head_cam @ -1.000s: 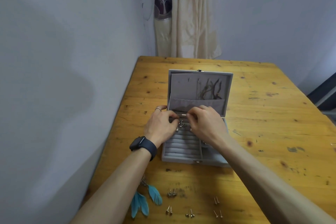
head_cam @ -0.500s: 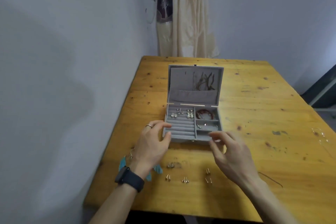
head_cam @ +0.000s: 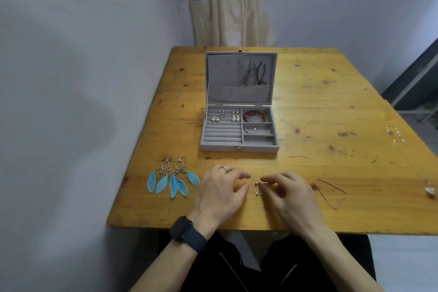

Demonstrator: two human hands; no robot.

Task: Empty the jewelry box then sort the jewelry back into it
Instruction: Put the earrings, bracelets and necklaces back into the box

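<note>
Stud earrings (head_cam: 257, 187): four or so tiny metal pins with small heads, lying loose on the near part of the table, between the two hands.
Handling, as a judgement: almost weightless, stiff and slick; they will likely roll or skitter if nudged. Best pinched by the post or head between thumb and fingertip, one at a time.
Left hand (head_cam: 220, 193): palm down just left of the studs, fingers loosely curved and holding nothing; a ring (head_cam: 224, 169) on one finger, a dark watch (head_cam: 187, 232) at the wrist.
Right hand (head_cam: 289, 193): just right of the studs, fingers bent in, tips close to them; too blurred to tell whether one is pinched.
Jewelry box (head_cam: 220, 147): grey, velvety, lid upright, farther back at mid-table; soft ridged slots, square compartments.
Already inside: pearl earrings (head_cam: 224, 116) far left, a red-brown bangle (head_cam: 254, 116) far right, a thin silver bracelet (head_cam: 259, 131) in the compartment nearer than it.
Feather earrings (head_cam: 173, 179): near left; blue plumes on filigree metal, soft and easily crushed; lift by the hooks.
Thin chain (head_cam: 331, 193): near right, limp and prone to tangle.
Table (head_cam: 331, 102): worn, knotty yellow wood.
</note>
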